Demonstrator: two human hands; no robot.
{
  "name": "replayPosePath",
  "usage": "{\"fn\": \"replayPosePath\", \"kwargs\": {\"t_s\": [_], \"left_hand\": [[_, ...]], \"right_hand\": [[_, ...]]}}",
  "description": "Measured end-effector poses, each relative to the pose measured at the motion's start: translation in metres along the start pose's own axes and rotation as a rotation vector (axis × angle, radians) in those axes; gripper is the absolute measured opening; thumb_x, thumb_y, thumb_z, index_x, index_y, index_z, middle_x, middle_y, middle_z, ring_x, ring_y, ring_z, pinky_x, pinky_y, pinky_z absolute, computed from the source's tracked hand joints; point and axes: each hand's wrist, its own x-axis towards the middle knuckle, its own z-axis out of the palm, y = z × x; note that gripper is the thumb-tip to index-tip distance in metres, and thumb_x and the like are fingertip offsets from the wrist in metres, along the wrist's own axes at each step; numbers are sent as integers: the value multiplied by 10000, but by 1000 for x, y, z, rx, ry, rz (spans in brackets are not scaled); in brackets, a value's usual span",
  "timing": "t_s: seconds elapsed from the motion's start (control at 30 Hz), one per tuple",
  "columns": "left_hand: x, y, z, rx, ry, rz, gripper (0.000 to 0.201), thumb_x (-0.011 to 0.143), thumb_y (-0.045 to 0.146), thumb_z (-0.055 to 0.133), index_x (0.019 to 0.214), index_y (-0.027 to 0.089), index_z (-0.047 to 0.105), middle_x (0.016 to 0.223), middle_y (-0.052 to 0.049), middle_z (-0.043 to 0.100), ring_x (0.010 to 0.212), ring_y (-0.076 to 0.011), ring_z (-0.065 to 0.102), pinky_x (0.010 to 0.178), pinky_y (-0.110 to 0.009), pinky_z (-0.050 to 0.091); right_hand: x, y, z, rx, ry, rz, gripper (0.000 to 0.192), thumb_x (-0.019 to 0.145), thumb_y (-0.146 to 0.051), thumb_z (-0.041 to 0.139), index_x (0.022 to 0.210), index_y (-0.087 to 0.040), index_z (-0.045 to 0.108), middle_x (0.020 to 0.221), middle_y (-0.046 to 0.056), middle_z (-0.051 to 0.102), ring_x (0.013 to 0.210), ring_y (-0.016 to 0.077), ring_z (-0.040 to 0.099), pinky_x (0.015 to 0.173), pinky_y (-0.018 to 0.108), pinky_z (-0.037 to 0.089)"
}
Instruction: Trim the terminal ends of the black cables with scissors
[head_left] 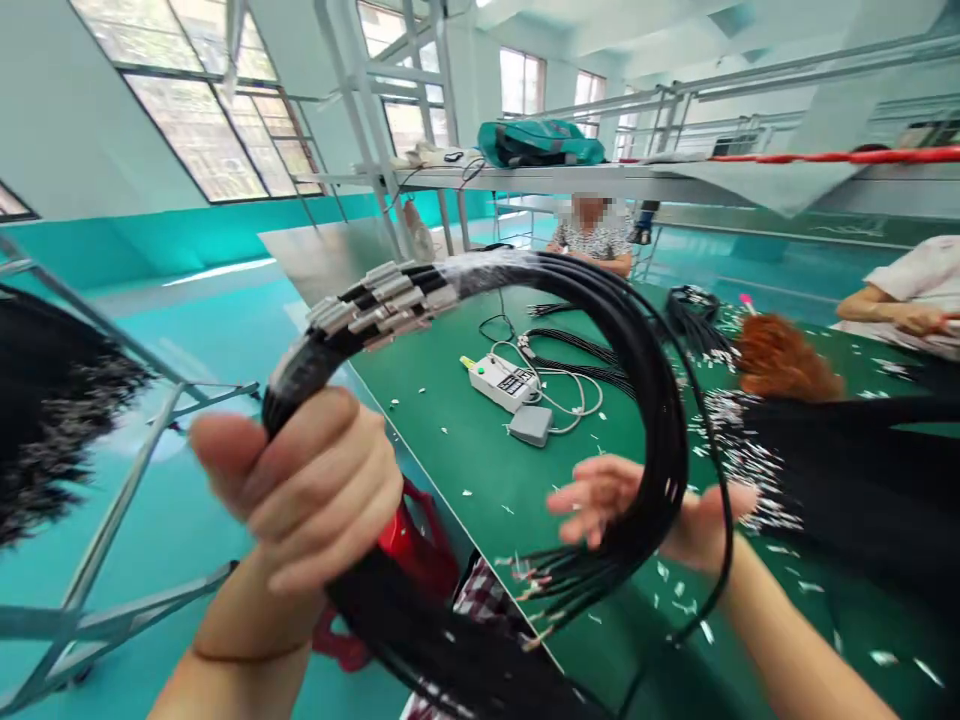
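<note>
A thick bundle of black cables [664, 400] arches in front of me, with clear wrap and several grey connectors [386, 300] along its upper left. My left hand [322, 480] is closed round the bundle just below the connectors. Stripped wire ends [540, 590] hang from the bundle's right end, over the green table [442, 470]. My right hand [607, 495] is behind that end, its fingers spread and not wrapped round the cables; one loose cable runs past its thumb.
A white box [501, 380] and a grey box [531, 425] lie on the table. To the right are more black cables [847, 460] and copper-coloured strands [784, 355]. Metal racks [172, 400] stand left. Two people sit across the table under a shelf [630, 178].
</note>
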Motion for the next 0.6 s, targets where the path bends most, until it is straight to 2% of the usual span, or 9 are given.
{"fn": "replayPosePath", "kwargs": {"t_s": [0.03, 0.07, 0.13, 0.23, 0.3, 0.33, 0.4, 0.47, 0.6], "left_hand": [[8, 6, -8, -73, -45, 39, 566, 884, 618, 588, 575, 237, 307, 275, 137, 217, 163, -39, 197, 231, -128, 334], [17, 11, -17, -138, -75, 47, 541, 931, 544, 565, 590, 228, 289, 288, 144, 230, 161, -19, 182, 237, -100, 322], [34, 17, -41, -214, -42, 33, 505, 980, 444, 524, 611, 216, 265, 317, 152, 230, 166, 12, 127, 247, -60, 287], [49, 19, -92, -139, 88, -25, 490, 1015, 413, 441, 615, 213, 241, 319, 153, 178, 178, 13, 38, 246, -66, 254], [52, 20, -131, -29, 245, -72, 463, 1041, 382, 348, 624, 212, 240, 326, 154, 144, 211, 6, -25, 275, -75, 278], [53, 21, -149, 47, 318, -92, 455, 1049, 368, 306, 627, 212, 238, 330, 153, 124, 229, -1, -47, 288, -82, 283], [58, 24, -183, 244, 440, -143, 450, 1054, 345, 252, 625, 211, 228, 338, 148, 85, 251, -16, -56, 309, -97, 279], [67, 31, -213, 422, 517, -207, 453, 1052, 325, 243, 613, 210, 232, 338, 138, 78, 252, -28, -17, 332, -119, 290], [110, 60, -269, 617, 600, -286, 459, 1028, 354, 358, 595, 207, 316, 337, 120, 181, 254, -47, 160, 416, -178, 392]], "right_hand": [[7, 18, 9, 106, -6, 35, 1104, 543, -978, 530, 1371, -248, 558, 1378, 177, 631, 1228, 374, 628, 994, 515, 481], [12, 35, 16, 177, 24, 47, 1022, 604, -932, 566, 1367, -253, 554, 1390, 174, 623, 1267, 363, 601, 1036, 517, 449], [22, 64, 24, 321, 83, 59, 892, 742, -783, 632, 1459, -292, 430, 1404, 160, 612, 1296, 345, 579, 1087, 566, 390], [38, 99, 17, 460, 93, 82, 969, 723, -766, 666, 1500, -290, 338, 1443, 172, 568, 1253, 360, 605, 1095, 596, 357], [51, 117, 5, 486, 35, 121, 1099, 609, -754, 769, 1496, -304, 301, 1439, 168, 564, 1229, 361, 615, 1059, 572, 397], [59, 125, -1, 489, 5, 141, 1164, 541, -683, 852, 1489, -323, 279, 1408, 155, 587, 1179, 354, 644, 1004, 548, 446], [79, 136, -10, 452, 47, 228, 1186, 552, -450, 925, 1493, -321, 215, 1332, 132, 630, 1082, 307, 689, 931, 466, 488], [106, 142, -18, 389, 119, 303, 1167, 588, -291, 911, 1489, -298, 168, 1228, 104, 675, 984, 252, 716, 863, 382, 496], [183, 133, -40, 318, 219, 325, 1169, 548, -243, 900, 1455, -246, 162, 1065, 47, 713, 839, 199, 718, 748, 307, 497]]}}
